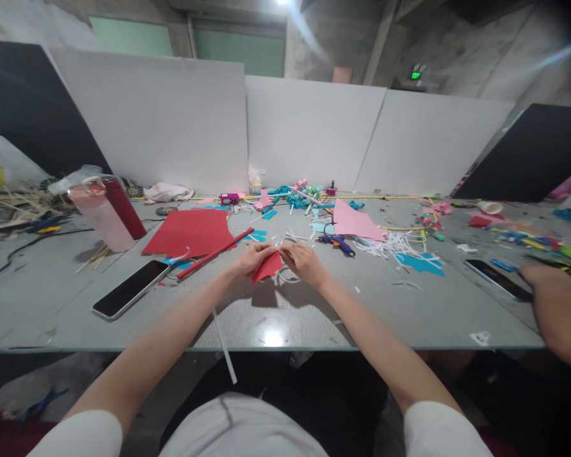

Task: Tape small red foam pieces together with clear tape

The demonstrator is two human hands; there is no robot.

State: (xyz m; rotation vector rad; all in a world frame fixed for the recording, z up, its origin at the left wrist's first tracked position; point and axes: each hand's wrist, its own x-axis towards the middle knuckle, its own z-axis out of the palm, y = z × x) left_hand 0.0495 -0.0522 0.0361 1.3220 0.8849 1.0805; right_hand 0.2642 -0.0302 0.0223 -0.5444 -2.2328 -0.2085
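A small piece of red paper (266, 268) is held up over the middle of the table. My left hand (253, 258) pinches its upper left side. My right hand (301, 257) has its fingers closed at the paper's upper right corner, close to my left fingertips. Behind my right hand lies a curled white strip (288, 277). Left of my hands are a long red stick (215, 252) and a large red sheet (190, 231). A blue glue gun (337, 243) rests to the right, beside a pink sheet (356, 222).
On the left stand a pink bottle (102, 219) and a red bottle (124, 206), with a phone (132, 289) in front. Shredded white strips (393, 244) and blue paper (421, 263) lie to the right. Another person's arm (556, 304) is at the far right, by a second phone (497, 279).
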